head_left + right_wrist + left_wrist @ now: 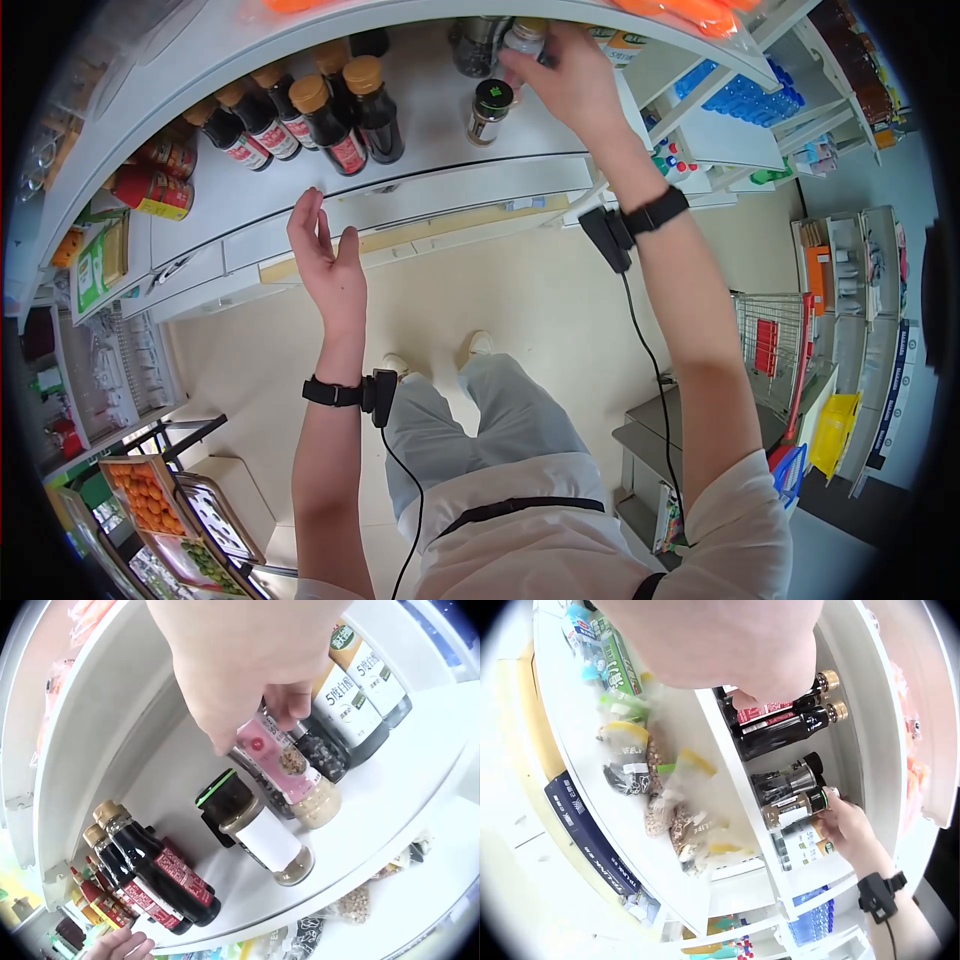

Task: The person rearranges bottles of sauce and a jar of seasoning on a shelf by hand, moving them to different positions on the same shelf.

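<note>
My right hand point(580, 90) reaches onto the white shelf and grips a small spice jar with a pink label point(281, 761) by its upper end. That jar stands tilted in the right wrist view, its pale contents showing at the base. Beside it is a black-capped spice jar point(488, 115) with a white label, nearer the shelf's front edge. Dark pepper grinders point(475, 45) are close behind. My left hand point(330, 270) hovers at the shelf's front edge with fingers extended, holding nothing, below the dark sauce bottles point(375, 110).
White vinegar bottles point(349, 697) stand past the grinders. Red-labelled cans point(150, 190) are at the shelf's left. Bagged dry goods point(660, 772) lie on the level below. A shopping cart point(775, 340) stands behind at right, and an orange crate point(145, 495) at lower left.
</note>
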